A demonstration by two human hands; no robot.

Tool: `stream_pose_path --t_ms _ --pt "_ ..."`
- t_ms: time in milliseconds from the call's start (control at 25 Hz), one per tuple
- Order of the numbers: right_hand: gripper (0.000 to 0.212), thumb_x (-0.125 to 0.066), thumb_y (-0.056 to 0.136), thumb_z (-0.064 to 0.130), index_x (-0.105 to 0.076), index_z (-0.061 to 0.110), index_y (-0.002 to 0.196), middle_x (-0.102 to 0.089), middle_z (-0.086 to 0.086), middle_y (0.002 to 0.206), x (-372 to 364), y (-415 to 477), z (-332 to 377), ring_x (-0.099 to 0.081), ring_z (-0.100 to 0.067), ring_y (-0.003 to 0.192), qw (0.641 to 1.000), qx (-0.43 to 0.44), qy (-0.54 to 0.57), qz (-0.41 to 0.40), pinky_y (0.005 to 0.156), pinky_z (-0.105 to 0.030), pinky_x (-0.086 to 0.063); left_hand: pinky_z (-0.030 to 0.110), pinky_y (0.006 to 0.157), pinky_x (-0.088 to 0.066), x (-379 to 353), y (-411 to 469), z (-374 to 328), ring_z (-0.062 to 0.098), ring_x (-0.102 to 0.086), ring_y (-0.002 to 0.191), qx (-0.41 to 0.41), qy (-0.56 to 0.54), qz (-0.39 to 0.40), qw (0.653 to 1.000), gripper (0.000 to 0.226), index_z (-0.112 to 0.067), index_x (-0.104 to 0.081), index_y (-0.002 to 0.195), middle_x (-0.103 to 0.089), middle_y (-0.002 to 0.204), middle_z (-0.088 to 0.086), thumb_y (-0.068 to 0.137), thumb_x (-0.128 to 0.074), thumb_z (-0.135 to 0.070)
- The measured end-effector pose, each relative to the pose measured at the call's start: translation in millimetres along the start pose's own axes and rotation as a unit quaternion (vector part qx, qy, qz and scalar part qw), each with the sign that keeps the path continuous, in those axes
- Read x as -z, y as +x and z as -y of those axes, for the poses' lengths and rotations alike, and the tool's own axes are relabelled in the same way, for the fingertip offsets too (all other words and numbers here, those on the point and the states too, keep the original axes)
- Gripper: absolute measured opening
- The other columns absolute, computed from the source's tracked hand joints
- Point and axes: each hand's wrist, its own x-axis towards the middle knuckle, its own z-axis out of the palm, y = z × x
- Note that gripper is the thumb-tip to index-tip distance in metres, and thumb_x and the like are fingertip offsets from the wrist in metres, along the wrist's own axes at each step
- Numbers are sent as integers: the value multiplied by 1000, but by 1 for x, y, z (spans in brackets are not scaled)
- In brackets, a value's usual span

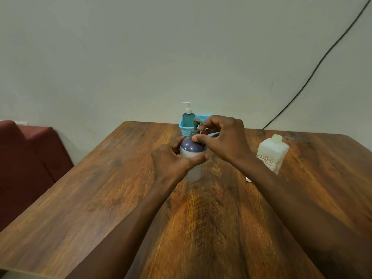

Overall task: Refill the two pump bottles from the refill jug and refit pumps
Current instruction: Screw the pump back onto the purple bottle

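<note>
Risks:
- The pump (196, 125) sits on the purple bottle (192, 147). I cannot tell whether it is being screwed off or on.
- If it is going on, a collar started at a tilt could cross-thread and later leak.
- If it is coming off, the dip tube would likely come out wet and drip on the table (201, 218).
- The purple bottle stands mid-table, steadied by one hand only. A hard twist against a loose hold could spin or tip it.
- The right forearm passes just beside the jug (272, 152), which stands upright to the right of the purple bottle. A wide swing of that arm could knock it over. The jug top is too blurred to say whether it is capped, so a knock might spill.

Pose:
- Left hand (171, 158): the grip is wrapped round the purple bottle's upper body. The thumb lies across the near face and the fingers are mostly hidden behind.
- Right hand (223, 137): a narrow grip, with thumb and fingertips pinching the pump at its collar. The other fingers arch over near the spout, and the forearm comes in from the lower right.

Also noted: the teal bottle (188, 118), its white pump fitted, stands in a basket (184, 129) at the table's far edge, behind the hands. Neither hand touches it.
</note>
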Motion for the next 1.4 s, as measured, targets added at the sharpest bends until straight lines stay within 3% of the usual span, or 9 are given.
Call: stream_pose_path --t_ms 160,480,680,800,920,1080,1200,1400 --pt "33 -90 75 29 -80 14 102 -79 1 98 -9 -2 3 -73 -7 87 997 50 -39 -34 77 -24 -62 21 74 -63 -3 4 2 -4 -73 88 1 -9 -6 1000 64 -26 -76 122 -79 103 -13 66 -95 -53" --pt "25 -84 82 27 -75 15 103 -77 2 101 -12 6 -2 -71 -9 92 993 68 -98 -3 80 -28 -61 32 73 -64 -14 16 11 0 -75 84 11 -22 -14 1000 61 -26 -80 114 -80 95 -12 63 -91 -58" --pt "19 -77 86 25 -71 16 101 -76 0 95 -21 12 -12 -71 -16 87 982 83 -171 -4 74 -35 -60 25 71 -62 -27 30 19 -2 -74 82 -1 -1 -27 1000 54 -24 -80 113 -79 92 -13 66 -93 -49" --pt "26 -83 82 26 -73 15 103 -76 3 98 -27 21 -30 -72 -8 86 997 28 -69 -34 74 -24 -62 25 71 -63 -37 42 24 -4 -74 81 11 -24 -18 999 53 -27 -80 110 -79 90 -15 64 -94 -50" --pt "42 -86 79 40 -74 17 112 -75 9 100 -31 35 -54 -69 1 82 997 -44 -26 -51 77 -12 -58 26 72 -64 -48 65 32 -1 -74 80 2 -29 -10 1000 54 -30 -79 106 -78 88 -15 62 -92 -59" --pt "47 -81 79 50 -77 20 116 -78 6 106 -39 71 -80 -69 -1 88 997 -63 -44 -28 84 -23 -59 29 75 -65 -71 106 45 0 -75 81 -14 -21 9 1000 57 -23 -81 109 -79 92 -11 64 -92 -55" --pt "36 -80 80 45 -79 23 109 -79 6 98 -44 107 -98 -72 -6 84 994 -74 -61 -47 81 -33 -61 27 75 -64 -91 143 55 0 -75 83 -23 -5 8 1000 56 -23 -81 110 -80 95 -10 64 -94 -53" --pt "28 -80 81 40 -80 22 101 -79 4 91 -53 154 -130 -72 -10 80 989 -81 -91 -87 78 -34 -61 28 81 -63 -120 207 66 7 -71 83 -13 46 57 997 56 -25 -79 107 -76 94 -11 64 -92 -58"
